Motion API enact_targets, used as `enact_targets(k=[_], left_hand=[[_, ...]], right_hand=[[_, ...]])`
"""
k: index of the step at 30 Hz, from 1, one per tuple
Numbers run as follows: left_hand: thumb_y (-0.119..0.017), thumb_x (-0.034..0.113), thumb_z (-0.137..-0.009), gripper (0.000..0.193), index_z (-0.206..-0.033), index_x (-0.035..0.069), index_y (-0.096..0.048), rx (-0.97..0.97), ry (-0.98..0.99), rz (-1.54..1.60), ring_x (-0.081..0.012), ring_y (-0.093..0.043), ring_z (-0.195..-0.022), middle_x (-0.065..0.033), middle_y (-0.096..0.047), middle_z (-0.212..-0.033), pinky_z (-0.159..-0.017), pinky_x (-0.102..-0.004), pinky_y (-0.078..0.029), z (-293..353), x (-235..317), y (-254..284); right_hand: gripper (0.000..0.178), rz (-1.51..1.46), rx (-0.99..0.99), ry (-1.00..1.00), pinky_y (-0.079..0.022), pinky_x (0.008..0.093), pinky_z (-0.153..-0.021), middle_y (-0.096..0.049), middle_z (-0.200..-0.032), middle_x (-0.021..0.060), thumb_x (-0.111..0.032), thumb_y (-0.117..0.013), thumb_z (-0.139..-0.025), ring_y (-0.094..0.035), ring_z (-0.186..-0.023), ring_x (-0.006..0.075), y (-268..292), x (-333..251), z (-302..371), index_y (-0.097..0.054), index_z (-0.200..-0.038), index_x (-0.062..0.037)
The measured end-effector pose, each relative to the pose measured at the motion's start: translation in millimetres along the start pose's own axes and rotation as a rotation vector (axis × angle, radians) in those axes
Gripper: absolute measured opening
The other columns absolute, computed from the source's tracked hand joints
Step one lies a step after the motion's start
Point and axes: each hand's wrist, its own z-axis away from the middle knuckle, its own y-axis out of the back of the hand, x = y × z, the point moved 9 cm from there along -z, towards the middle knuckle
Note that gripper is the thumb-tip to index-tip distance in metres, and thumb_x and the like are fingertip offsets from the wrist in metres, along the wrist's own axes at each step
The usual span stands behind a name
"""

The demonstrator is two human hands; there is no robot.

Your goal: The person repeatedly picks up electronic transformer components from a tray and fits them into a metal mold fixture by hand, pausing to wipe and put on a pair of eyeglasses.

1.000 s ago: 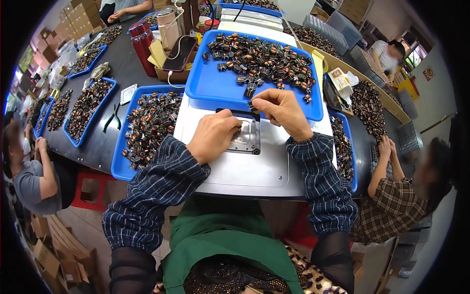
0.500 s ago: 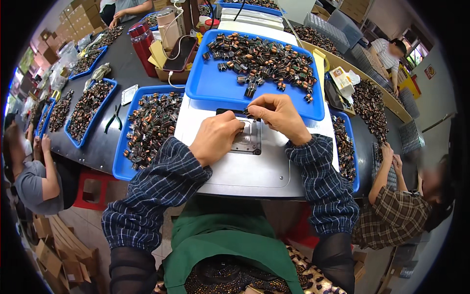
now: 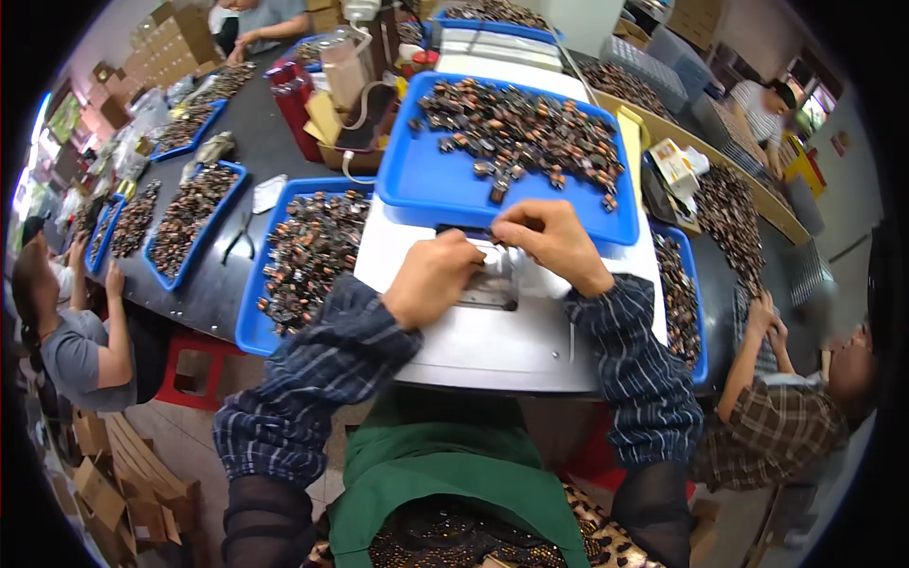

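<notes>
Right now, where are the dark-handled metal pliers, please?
At left in the head view, the pliers lie on the dark tabletop between two blue plastic trays.

Worn on the person's head, the left fisheye camera looks steeply down and forward, with the left hand (image 3: 431, 277) and right hand (image 3: 557, 246) close at mid-view, the green apron (image 3: 464, 473) below, and the black workbench (image 3: 210, 289) bending away toward the rim.

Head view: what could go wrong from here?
The bare right hand appears close to the front rim of the raised blue plastic tray, so a bump might scatter its small dark-and-copper components. The bare left hand is near the right, at the recessed silver metal plate; fingers could collide.
</notes>
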Motion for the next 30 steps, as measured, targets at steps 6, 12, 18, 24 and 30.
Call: enact_targets(k=[6,12,18,24,30], left_hand=[[-0.056,0.002,-0.070,0.010,-0.080,0.003,-0.059,-0.029,-0.073,-0.152,-0.0301,-0.054,-0.066,-0.0109,-0.053,-0.075,-0.057,-0.0366,-0.044,-0.4,9.5,-12.7],[-0.057,0.006,-0.072,0.007,-0.078,0.004,-0.059,-0.028,-0.045,-0.163,-0.0288,-0.054,-0.066,-0.0093,-0.053,-0.073,-0.057,-0.0367,-0.043,-1.1,6.6,-10.1],[-0.058,-0.001,-0.070,0.013,-0.083,0.002,-0.061,0.148,-0.021,0.085,-0.0258,-0.057,-0.069,-0.0107,-0.057,-0.077,-0.059,-0.0306,-0.045,2.7,-1.3,16.4],[-0.059,0.000,-0.071,0.011,-0.082,-0.002,-0.061,0.618,0.186,-0.135,-0.0173,-0.058,-0.063,-0.0094,-0.059,-0.075,-0.056,-0.0260,-0.046,54.6,-68.0,106.5],[-0.061,0.002,-0.068,0.015,-0.083,0.001,-0.061,0.504,0.422,-0.433,-0.0230,-0.056,-0.072,-0.0108,-0.058,-0.080,-0.063,-0.0302,-0.045,87.6,-133.4,109.5]], right_hand=[[0.015,-0.011,-0.006,-0.033,-0.032,0.0164,-0.043,-0.055,-0.063,-0.0026,-0.013,-0.061,-0.077,-0.044,-0.052,0.0026,1.6,9.6,7.9,-0.062,-0.084,0.0011],[0.013,0.044,0.082,0.044,-0.038,0.0184,-0.052,-0.057,-0.066,0.0010,-0.008,-0.060,-0.077,-0.049,-0.060,0.0056,4.7,10.2,7.2,-0.062,-0.085,0.0025],[0.014,0.476,0.084,0.228,-0.039,0.0243,-0.051,-0.056,-0.066,0.0080,-0.004,-0.063,-0.071,-0.051,-0.057,0.0141,-4.4,-9.1,11.5,-0.062,-0.084,-0.0003],[0.012,0.509,-0.067,0.366,-0.041,0.0318,-0.055,-0.052,-0.067,0.0120,-0.007,-0.061,-0.070,-0.052,-0.060,0.0262,-34.2,-17.1,21.3,-0.061,-0.080,-0.0002],[0.011,0.698,-0.043,0.429,-0.041,0.0335,-0.056,-0.051,-0.070,0.0113,-0.006,-0.060,-0.071,-0.051,-0.062,0.0275,-43.9,-19.3,20.0,-0.059,-0.080,-0.0002]])
